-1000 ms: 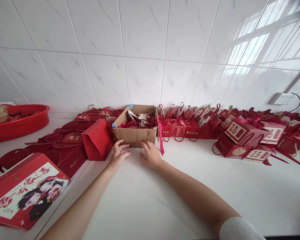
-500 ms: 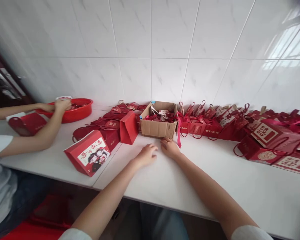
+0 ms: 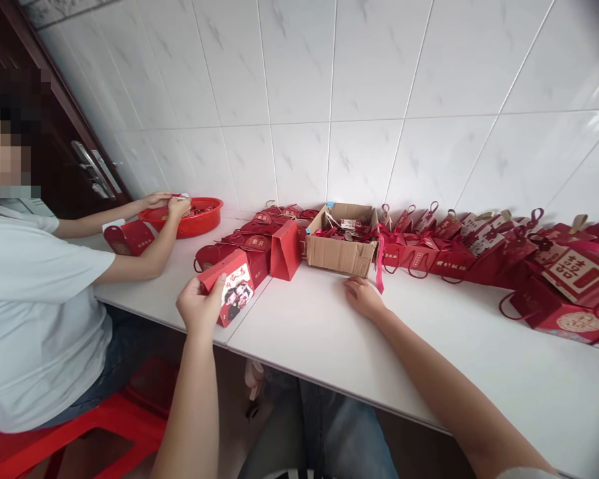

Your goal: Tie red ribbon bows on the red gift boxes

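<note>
My left hand [image 3: 198, 307] is closed on the near upper edge of a red gift box [image 3: 238, 291] with a cartoon couple on its white panel. The thumb lies on the front; the other fingers are mostly behind the box. On the white table, my right hand [image 3: 363, 297] rests loosely with its fingers slightly bent and nothing visible in them. Just beyond it stands an open cardboard box [image 3: 338, 257] holding small red and white tags and ribbons. A plain red folded box [image 3: 285, 251] stands upright left of the cardboard box.
Several red gift boxes [image 3: 253, 241] lie behind the held one. Ribboned red boxes [image 3: 419, 256] line the wall, with larger ones stacked at the right [image 3: 564, 306]. At the left, a seated co-worker [image 3: 44, 306] reaches over a red basin [image 3: 199, 223], beside another red box [image 3: 134, 238].
My left hand has moved left from the table's middle and taken hold of the cartoon-couple gift box. My right hand stays near the cardboard box. The view has turned left, showing more of the co-worker.
</note>
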Available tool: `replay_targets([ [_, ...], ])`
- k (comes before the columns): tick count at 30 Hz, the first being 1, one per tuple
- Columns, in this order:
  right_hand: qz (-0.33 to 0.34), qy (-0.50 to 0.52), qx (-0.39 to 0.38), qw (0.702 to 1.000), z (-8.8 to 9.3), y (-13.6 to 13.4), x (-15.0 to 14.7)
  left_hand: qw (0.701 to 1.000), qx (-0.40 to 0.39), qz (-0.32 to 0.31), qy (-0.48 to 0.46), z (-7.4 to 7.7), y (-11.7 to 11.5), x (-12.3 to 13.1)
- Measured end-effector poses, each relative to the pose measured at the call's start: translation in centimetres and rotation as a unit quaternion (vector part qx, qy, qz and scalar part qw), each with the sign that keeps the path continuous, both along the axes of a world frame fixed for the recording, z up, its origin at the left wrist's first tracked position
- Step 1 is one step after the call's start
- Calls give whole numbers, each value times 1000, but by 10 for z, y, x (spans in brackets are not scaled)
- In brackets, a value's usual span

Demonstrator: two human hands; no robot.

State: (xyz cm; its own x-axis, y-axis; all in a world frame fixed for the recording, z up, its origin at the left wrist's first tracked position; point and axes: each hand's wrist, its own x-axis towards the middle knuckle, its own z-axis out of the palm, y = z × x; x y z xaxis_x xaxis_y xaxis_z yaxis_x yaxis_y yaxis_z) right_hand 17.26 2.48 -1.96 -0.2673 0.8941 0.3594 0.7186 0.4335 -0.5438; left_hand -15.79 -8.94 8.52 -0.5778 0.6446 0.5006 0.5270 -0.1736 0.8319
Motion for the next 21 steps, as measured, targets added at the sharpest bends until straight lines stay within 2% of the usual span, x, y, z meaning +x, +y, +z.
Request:
replay_targets([
  [3, 13, 55, 19, 998, 8, -19, -3, 997, 31, -73, 10, -6, 2, 32],
  [4, 18, 75, 30, 997, 13, -26, -4, 987, 58, -148, 10, -8, 3, 47],
  [6, 33, 114, 54, 992, 25, -41, -3, 972, 65, -226, 7, -13, 12, 79],
  [10, 97, 276, 86, 952, 48, -64, 10, 925, 32, -378, -1, -21, 49, 141],
  [12, 62, 325, 119, 936, 53, -68, 21, 897, 12, -443, -2, -22, 66, 163],
  [15, -27, 307, 173, 935, 53, -66, 33, 864, -3, -503, -7, -22, 83, 182],
  [18, -50, 299, 173, 937, 51, -62, 35, 840, -21, -542, -9, -19, 92, 185],
  [21, -67, 307, 160, 936, 49, -62, 27, 828, -40, -559, -8, -17, 101, 181],
])
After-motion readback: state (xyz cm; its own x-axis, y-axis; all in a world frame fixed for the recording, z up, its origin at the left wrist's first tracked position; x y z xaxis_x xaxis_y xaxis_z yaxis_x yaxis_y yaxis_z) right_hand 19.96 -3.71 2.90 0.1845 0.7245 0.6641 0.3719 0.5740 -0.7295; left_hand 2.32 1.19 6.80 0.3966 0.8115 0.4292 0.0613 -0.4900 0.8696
